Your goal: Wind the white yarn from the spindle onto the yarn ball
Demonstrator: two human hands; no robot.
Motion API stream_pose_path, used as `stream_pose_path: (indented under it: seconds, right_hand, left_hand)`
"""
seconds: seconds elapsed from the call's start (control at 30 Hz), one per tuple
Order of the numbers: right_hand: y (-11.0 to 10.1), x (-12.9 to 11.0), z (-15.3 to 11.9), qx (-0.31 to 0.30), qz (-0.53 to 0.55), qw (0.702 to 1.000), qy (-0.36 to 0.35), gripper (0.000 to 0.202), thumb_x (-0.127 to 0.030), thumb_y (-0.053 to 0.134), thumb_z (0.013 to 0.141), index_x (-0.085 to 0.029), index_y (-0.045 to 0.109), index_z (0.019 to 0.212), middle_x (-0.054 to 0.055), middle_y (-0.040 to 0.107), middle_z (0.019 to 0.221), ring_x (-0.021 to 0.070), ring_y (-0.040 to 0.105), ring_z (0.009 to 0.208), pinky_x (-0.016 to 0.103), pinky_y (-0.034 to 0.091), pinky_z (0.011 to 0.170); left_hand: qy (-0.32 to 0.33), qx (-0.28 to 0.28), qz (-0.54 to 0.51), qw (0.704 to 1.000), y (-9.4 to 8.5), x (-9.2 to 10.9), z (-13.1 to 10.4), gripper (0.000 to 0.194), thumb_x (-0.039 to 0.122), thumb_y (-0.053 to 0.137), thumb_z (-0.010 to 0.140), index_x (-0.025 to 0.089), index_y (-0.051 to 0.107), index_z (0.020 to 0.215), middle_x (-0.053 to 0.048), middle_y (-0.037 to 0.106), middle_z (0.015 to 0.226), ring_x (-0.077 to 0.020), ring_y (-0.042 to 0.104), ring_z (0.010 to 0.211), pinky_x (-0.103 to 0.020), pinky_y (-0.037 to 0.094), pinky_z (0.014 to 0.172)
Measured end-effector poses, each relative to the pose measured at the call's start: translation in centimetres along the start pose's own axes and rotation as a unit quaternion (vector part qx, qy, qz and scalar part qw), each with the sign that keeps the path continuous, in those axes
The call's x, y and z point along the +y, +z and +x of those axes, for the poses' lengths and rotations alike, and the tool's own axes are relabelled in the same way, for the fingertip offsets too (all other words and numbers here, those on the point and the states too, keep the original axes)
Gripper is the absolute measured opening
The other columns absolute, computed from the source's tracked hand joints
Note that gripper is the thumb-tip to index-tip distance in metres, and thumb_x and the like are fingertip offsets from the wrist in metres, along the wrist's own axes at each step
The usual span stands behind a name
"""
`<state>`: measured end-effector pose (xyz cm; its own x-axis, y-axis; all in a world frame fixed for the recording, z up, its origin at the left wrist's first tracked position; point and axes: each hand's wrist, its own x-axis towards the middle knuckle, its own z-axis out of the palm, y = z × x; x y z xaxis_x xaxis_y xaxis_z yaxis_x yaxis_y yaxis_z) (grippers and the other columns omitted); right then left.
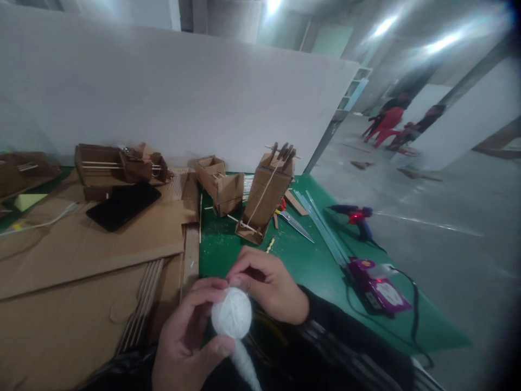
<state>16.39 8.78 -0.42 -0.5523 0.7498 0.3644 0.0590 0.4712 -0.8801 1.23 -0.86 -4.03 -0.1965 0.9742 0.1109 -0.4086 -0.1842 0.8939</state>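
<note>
My left hand [187,331] is wrapped round a ball of white string [231,314], thumb below it and fingers at its upper side. Closed in a pinch, my right hand [271,282] touches the top of the ball; what lies between its fingertips is too small to make out. Below the ball, a thick white tapering piece [245,365] runs down toward my lap. Just beyond my hands stands a tall cardboard model [264,198] with a string along its face and wooden sticks through it. A smaller cardboard piece [222,190] is to its left.
Scissors [296,224] lie behind my right hand. A glue gun [356,214], clear glue sticks [323,228] and a purple power strip [378,288] are at the right. Cardboard sheets [101,250] and a black phone [124,206] lie left. A white partition [175,98] rises behind.
</note>
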Motion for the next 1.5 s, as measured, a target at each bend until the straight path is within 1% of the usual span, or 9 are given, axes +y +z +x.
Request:
stream_pose_path:
  seconds: [0.2,0.4,0.6,0.8,1.0,1.13,1.27,1.37,1.5]
  right_hand:
    - [1.7,0.6,-1.4,0.036,-0.028,0.998,0.049,0.023,-0.031,0.058,0.093,-0.015,0.066,0.078,0.002,0.059,0.073,0.0133,0.053,0.066,0.025,0.040,0.061]
    - [2.9,-0.3,-2.6,0.020,-0.063,0.996,0.066,0.023,-0.022,0.058,0.090,-0.015,0.061,0.069,0.001,0.054,0.069,0.0130,0.049,0.064,0.025,0.035,0.059]
    - [3.4,-1.9,-4.1,-0.013,-0.075,0.993,0.089,0.015,-0.014,0.054,0.086,-0.016,0.064,0.075,0.003,0.061,0.073,0.0149,0.052,0.069,0.026,0.037,0.063]
    - [2.7,-3.9,-4.8,-0.042,-0.118,0.992,-0.003,0.012,-0.010,0.053,0.081,-0.019,0.057,0.073,0.003,0.062,0.073,0.0161,0.053,0.072,0.028,0.038,0.065]
    - [0.3,-5.5,-2.8,-0.050,-0.171,0.983,-0.049,0.014,-0.007,0.052,0.086,-0.019,0.056,0.079,0.002,0.058,0.075,0.0150,0.052,0.072,0.029,0.039,0.068]
    - [-1.0,-4.6,-0.9,-0.080,-0.145,0.983,-0.078,0.012,-0.013,0.055,0.092,-0.017,0.066,0.091,0.005,0.058,0.081,0.0156,0.054,0.077,0.026,0.043,0.067]
    - [-1.2,-2.7,0.1,-0.041,-0.089,0.993,-0.063,0.018,-0.028,0.058,0.095,-0.016,0.070,0.089,0.004,0.059,0.078,0.0141,0.055,0.071,0.025,0.045,0.063]
    - [-0.7,-1.4,0.2,-0.004,-0.069,0.997,-0.019,0.026,-0.038,0.060,0.093,-0.016,0.071,0.084,0.003,0.060,0.074,0.0130,0.054,0.066,0.025,0.043,0.060]
    - [0.3,0.0,-0.2,0.030,-0.056,0.998,0.027,0.027,-0.037,0.060,0.093,-0.015,0.069,0.080,0.002,0.061,0.072,0.0126,0.053,0.064,0.025,0.041,0.059]
  left_hand:
    - [0.032,0.074,0.028,0.996,0.7,-0.3,-0.3,0.028,0.022,0.083,0.071,0.024,0.073,0.097,-0.008,0.073,0.117,-0.0236,0.068,0.110,-0.024,0.055,0.088]
    - [0.078,0.078,0.081,0.991,0.8,-0.6,-0.1,0.026,0.022,0.076,0.078,0.023,0.069,0.102,-0.007,0.074,0.117,-0.0207,0.068,0.110,-0.024,0.054,0.090]
    - [0.105,0.040,0.132,0.985,-0.2,-0.8,0.4,0.030,0.010,0.069,0.083,0.026,0.062,0.107,-0.004,0.073,0.117,-0.0191,0.069,0.110,-0.024,0.055,0.089]
    - [0.105,-0.025,0.153,0.982,-1.0,-0.9,0.5,0.033,0.008,0.070,0.081,0.029,0.067,0.107,-0.003,0.069,0.122,-0.0175,0.064,0.115,-0.022,0.052,0.093]
    - [0.061,-0.090,0.132,0.985,-0.9,-0.3,0.8,0.031,0.015,0.071,0.082,0.030,0.074,0.108,-0.005,0.072,0.119,-0.0200,0.067,0.112,-0.023,0.053,0.092]
    - [0.013,-0.098,0.092,0.991,-0.7,0.3,0.7,0.032,0.019,0.073,0.081,0.033,0.075,0.110,-0.005,0.076,0.116,-0.0216,0.069,0.108,-0.024,0.054,0.091]
    - [-0.037,-0.058,0.051,0.996,-0.6,0.2,0.5,0.038,0.020,0.076,0.078,0.032,0.073,0.115,-0.006,0.077,0.115,-0.0250,0.072,0.104,-0.027,0.057,0.087]
    - [-0.023,-0.017,0.038,0.999,-0.6,0.0,0.5,0.039,0.020,0.079,0.074,0.027,0.074,0.113,-0.008,0.078,0.109,-0.0254,0.074,0.098,-0.026,0.059,0.082]
    - [0.014,-0.012,0.062,0.998,-0.3,0.0,0.4,0.035,0.016,0.080,0.072,0.025,0.076,0.106,-0.010,0.071,0.125,-0.0285,0.066,0.115,-0.029,0.056,0.092]
